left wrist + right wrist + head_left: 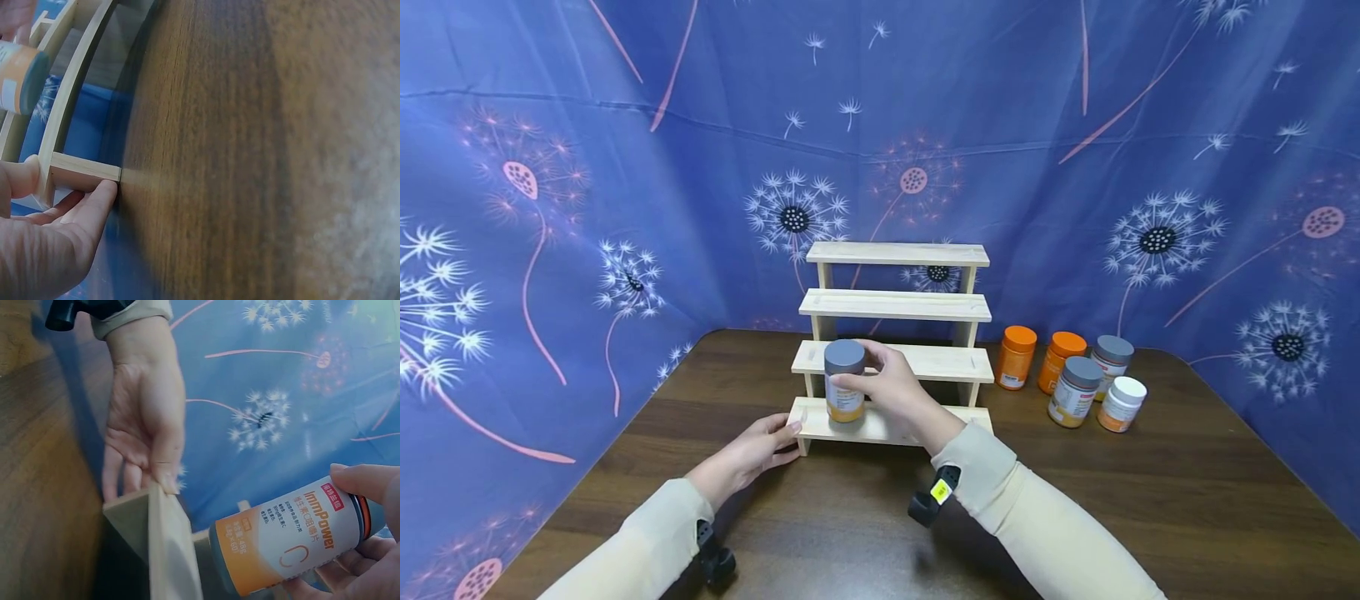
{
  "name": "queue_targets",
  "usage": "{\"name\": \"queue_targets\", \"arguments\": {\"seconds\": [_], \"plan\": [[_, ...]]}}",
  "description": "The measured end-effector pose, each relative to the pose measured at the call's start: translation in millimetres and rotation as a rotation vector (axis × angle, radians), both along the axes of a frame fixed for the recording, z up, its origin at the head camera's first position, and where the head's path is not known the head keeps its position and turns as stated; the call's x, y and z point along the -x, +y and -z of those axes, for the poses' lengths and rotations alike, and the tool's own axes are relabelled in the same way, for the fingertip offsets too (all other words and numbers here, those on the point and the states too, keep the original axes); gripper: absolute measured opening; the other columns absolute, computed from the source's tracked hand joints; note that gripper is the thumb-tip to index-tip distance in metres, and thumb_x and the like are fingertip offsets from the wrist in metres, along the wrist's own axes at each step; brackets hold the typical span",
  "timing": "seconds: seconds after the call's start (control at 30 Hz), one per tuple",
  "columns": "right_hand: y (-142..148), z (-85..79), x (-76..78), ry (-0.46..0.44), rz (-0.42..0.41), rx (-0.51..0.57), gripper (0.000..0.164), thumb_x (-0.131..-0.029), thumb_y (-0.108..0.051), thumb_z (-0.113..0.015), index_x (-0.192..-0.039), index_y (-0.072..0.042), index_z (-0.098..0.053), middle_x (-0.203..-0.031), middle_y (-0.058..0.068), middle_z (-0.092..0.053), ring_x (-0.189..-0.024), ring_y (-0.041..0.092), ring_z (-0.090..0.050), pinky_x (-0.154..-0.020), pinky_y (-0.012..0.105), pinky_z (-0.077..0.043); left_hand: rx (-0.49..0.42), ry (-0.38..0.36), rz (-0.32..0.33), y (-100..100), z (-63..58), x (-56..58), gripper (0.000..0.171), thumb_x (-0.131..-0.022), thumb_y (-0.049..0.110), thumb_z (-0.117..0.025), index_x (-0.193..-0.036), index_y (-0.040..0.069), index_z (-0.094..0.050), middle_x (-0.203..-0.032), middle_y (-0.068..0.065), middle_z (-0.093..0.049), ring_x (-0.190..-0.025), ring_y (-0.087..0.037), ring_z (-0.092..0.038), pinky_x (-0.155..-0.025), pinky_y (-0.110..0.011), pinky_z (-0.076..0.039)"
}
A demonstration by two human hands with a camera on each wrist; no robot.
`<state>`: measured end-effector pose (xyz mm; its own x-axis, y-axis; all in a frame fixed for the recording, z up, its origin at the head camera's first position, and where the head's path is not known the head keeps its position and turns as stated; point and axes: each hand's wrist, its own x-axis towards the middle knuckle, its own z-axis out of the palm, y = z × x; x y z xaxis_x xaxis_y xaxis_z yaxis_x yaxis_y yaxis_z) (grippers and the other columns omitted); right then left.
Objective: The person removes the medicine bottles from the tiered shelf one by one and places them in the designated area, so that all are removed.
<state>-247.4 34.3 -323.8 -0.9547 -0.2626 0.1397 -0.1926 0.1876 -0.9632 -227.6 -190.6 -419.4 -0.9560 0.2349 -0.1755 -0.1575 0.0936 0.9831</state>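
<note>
A tiered wooden display rack (892, 362) with several steps stands on the table. My right hand (891, 383) grips a grey-capped supplement bottle (845, 382) near its top, over the left part of the lowest step. The right wrist view shows the white and orange label of this bottle (281, 540), with thumb and fingers around its cap end. A small gap appears between its base and the step in the left wrist view. My left hand (752, 454) holds the lowest step's left end, thumb (24, 178) on the board and fingers against the side support (84, 173).
Right of the rack stand two orange bottles (1017, 358) (1060, 361), two grey-capped bottles (1073, 392) (1111, 364) and a white-capped bottle (1122, 405). A blue dandelion-print cloth (880, 100) hangs behind the brown wooden table (1187, 500).
</note>
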Motion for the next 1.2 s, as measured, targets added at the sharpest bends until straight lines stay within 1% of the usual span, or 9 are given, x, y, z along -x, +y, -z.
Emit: {"name": "queue_targets", "arguments": {"seconds": [0.17, 0.3, 0.57, 0.7, 0.83, 0.93, 0.97, 1.03, 1.2], "plan": [[14, -6.4, -2.5, 0.002, 0.029, 0.029, 0.065, -0.08, -0.018, -0.08, -0.138, -0.014, -0.052, -0.128, 0.004, -0.062, -0.13, 0.024, -0.048, -0.114, 0.05, -0.036, 0.002, -0.004, 0.0, 0, -0.4, -1.7, 0.047, -0.104, 0.015, -0.043, -0.14, -0.013, -0.031, -0.126, -0.02, -0.055, -0.126, -0.03, -0.047, -0.107, -0.045, -0.047], [26, -12.0, -2.3, 0.009, 0.045, 0.026, 0.062, -0.08, -0.018, -0.08, -0.137, -0.015, -0.053, -0.13, 0.004, -0.06, -0.134, 0.023, -0.044, -0.116, 0.051, -0.034, 0.004, -0.01, 0.003, 0, 0.4, -1.6, 0.049, -0.104, 0.016, -0.043, -0.142, -0.012, -0.03, -0.128, -0.021, -0.054, -0.13, -0.033, -0.044, -0.107, -0.045, -0.046], [46, -19.0, 0.2, 0.028, 0.085, -0.005, 0.059, -0.081, -0.023, -0.08, -0.134, -0.015, -0.055, -0.132, 0.006, -0.059, -0.133, 0.024, -0.045, -0.117, 0.053, -0.03, -0.003, -0.004, -0.003, 2, 1.6, -0.9, 0.048, -0.105, 0.015, -0.041, -0.142, -0.012, -0.03, -0.132, -0.024, -0.051, -0.13, -0.033, -0.043, -0.108, -0.046, -0.046], [55, -18.6, 1.0, 0.016, 0.11, -0.005, 0.062, -0.081, -0.026, -0.08, -0.136, -0.014, -0.054, -0.132, 0.008, -0.058, -0.132, 0.025, -0.045, -0.114, 0.053, -0.036, 0.004, -0.006, -0.001, 3, 1.5, -2.5, 0.047, -0.105, 0.015, -0.04, -0.143, -0.013, -0.029, -0.135, -0.027, -0.048, -0.133, -0.036, -0.04, -0.108, -0.047, -0.045], [62, -20.7, 0.2, -0.007, 0.125, 0.003, 0.062, -0.082, -0.027, -0.079, -0.137, -0.016, -0.052, -0.131, 0.009, -0.057, -0.126, 0.026, -0.048, -0.101, 0.048, -0.05, 0.004, -0.004, -0.004, 4, 1.5, -2.6, 0.047, -0.105, 0.014, -0.039, -0.143, -0.013, -0.029, -0.134, -0.027, -0.048, -0.131, -0.035, -0.042, -0.108, -0.047, -0.046], [67, -24.5, -1.0, -0.009, 0.127, 0.009, 0.062, -0.083, -0.026, -0.078, -0.138, -0.015, -0.051, -0.13, 0.01, -0.057, -0.124, 0.026, -0.049, -0.095, 0.045, -0.055, 0.007, -0.003, -0.003, 4, 1.5, -2.1, 0.047, -0.105, 0.014, -0.04, -0.142, -0.012, -0.029, -0.133, -0.026, -0.049, -0.129, -0.033, -0.043, -0.107, -0.047, -0.046], [69, -25.8, -1.0, -0.008, 0.125, 0.019, 0.063, -0.083, -0.025, -0.077, -0.139, -0.015, -0.05, -0.131, 0.011, -0.056, -0.123, 0.026, -0.049, -0.094, 0.046, -0.056, 0.008, -0.002, -0.002, 4, 1.5, -1.9, 0.047, -0.105, 0.014, -0.04, -0.142, -0.012, -0.029, -0.133, -0.026, -0.049, -0.129, -0.033, -0.043, -0.108, -0.047, -0.046], [72, -27.9, -0.7, 0.008, 0.134, 0.016, 0.064, -0.083, -0.024, -0.077, -0.14, -0.014, -0.049, -0.131, 0.012, -0.056, -0.124, 0.027, -0.05, -0.097, 0.047, -0.054, 0.011, -0.003, 0.006, 3, 1.3, -1.8, 0.048, -0.105, 0.015, -0.039, -0.143, -0.013, -0.028, -0.134, -0.027, -0.047, -0.131, -0.034, -0.041, -0.108, -0.048, -0.045], [83, -30.1, 3.3, 0.023, 0.153, 0.027, 0.066, -0.084, -0.024, -0.077, -0.142, -0.013, -0.047, -0.136, 0.011, -0.055, -0.126, 0.027, -0.05, -0.109, 0.049, -0.043, 0.011, -0.003, 0.015, 2, 0.7, -1.0, 0.049, -0.105, 0.016, -0.039, -0.144, -0.012, -0.028, -0.138, -0.028, -0.045, -0.135, -0.038, -0.037, -0.109, -0.047, -0.044]]}}
